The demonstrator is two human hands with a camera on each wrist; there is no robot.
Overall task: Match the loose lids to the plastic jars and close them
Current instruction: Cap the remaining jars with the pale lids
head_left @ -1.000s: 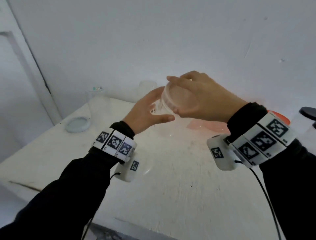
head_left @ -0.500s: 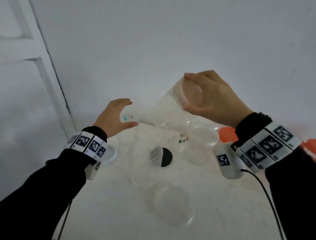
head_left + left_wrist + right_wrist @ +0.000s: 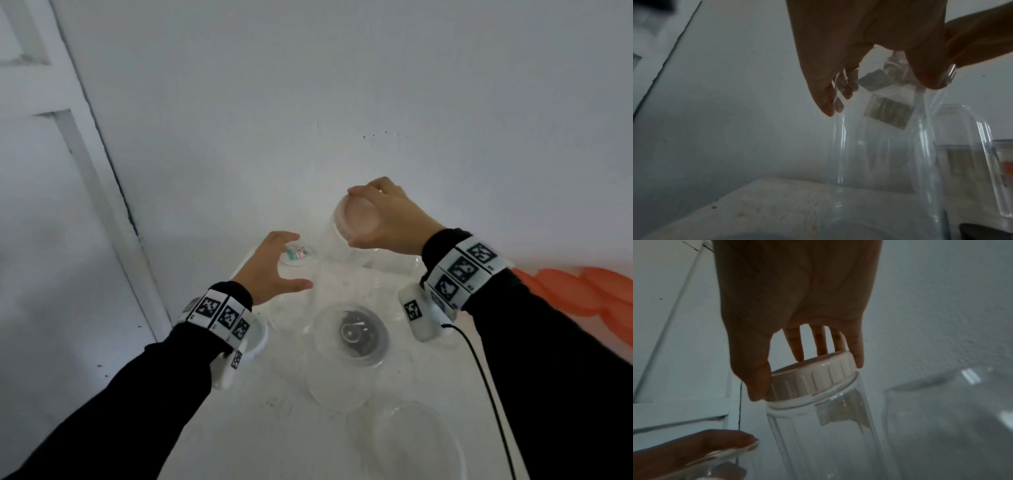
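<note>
My right hand grips a white ribbed lid that sits on the mouth of a tall clear jar. It holds the jar by the lid near the back wall. The tall jar hangs slightly tilted below the hand. My left hand is lower and to the left. Its fingers and thumb curve round the mouth of an open clear jar, and the thumb lies along the rim. A small clear jar with a green and red sticker stands just behind this hand.
A wide open clear jar stands mid-table with a black lid showing through it. Another clear jar is nearer me. Orange lids lie at the right. A white lid lies under my left wrist. A white door is left.
My left hand let go of the tall jar and moved down-left onto the open clear jar. My right hand kept the lidded jar and brought it more upright.
</note>
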